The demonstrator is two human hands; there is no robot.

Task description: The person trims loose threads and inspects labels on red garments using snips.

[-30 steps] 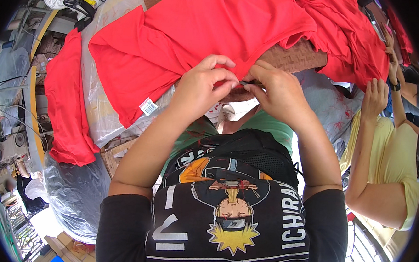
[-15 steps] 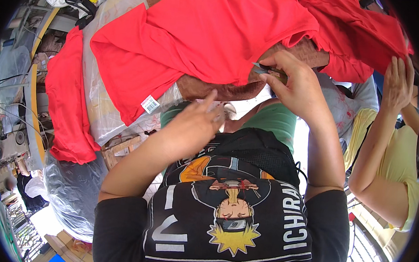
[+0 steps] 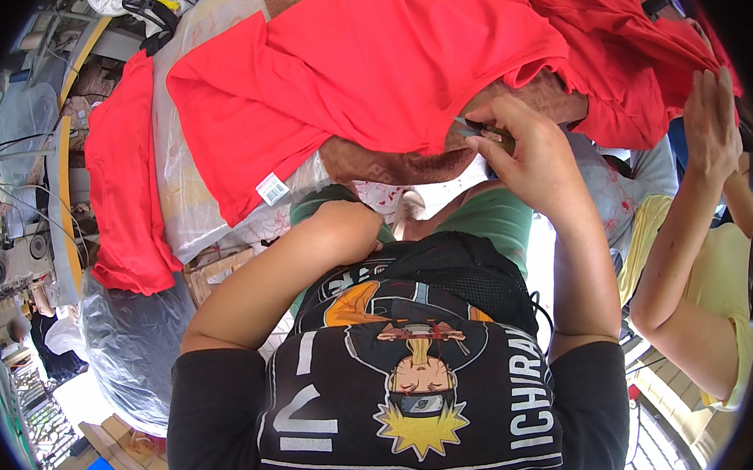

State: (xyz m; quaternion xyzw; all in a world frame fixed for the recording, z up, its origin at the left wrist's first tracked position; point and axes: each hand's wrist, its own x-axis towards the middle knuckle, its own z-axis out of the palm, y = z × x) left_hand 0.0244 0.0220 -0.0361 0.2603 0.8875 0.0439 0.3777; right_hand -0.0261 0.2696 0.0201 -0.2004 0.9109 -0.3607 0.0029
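A red garment (image 3: 386,72) lies spread in front of me, with a white barcode tag (image 3: 271,189) at its lower left corner. My right hand (image 3: 524,145) is closed around small thread snips (image 3: 478,131), whose blades point left over the garment's near edge. Down at my lap, against the dark mesh bag and green shorts, rests my left hand (image 3: 355,229). Its fingers curl under and are hidden, so what they hold, if anything, does not show.
Brown patterned cloth (image 3: 381,165) lies beneath the red garment. Another red piece (image 3: 129,185) hangs at the left, near a sewing machine (image 3: 26,261). On the right, a co-worker's hand (image 3: 712,126) touches more red fabric (image 3: 628,69). A plastic-wrapped bundle (image 3: 128,349) stands lower left.
My left hand has drawn back from the brown cloth's edge down to my lap. My right hand keeps its place with the snips. The co-worker's hand has moved slightly up and left.
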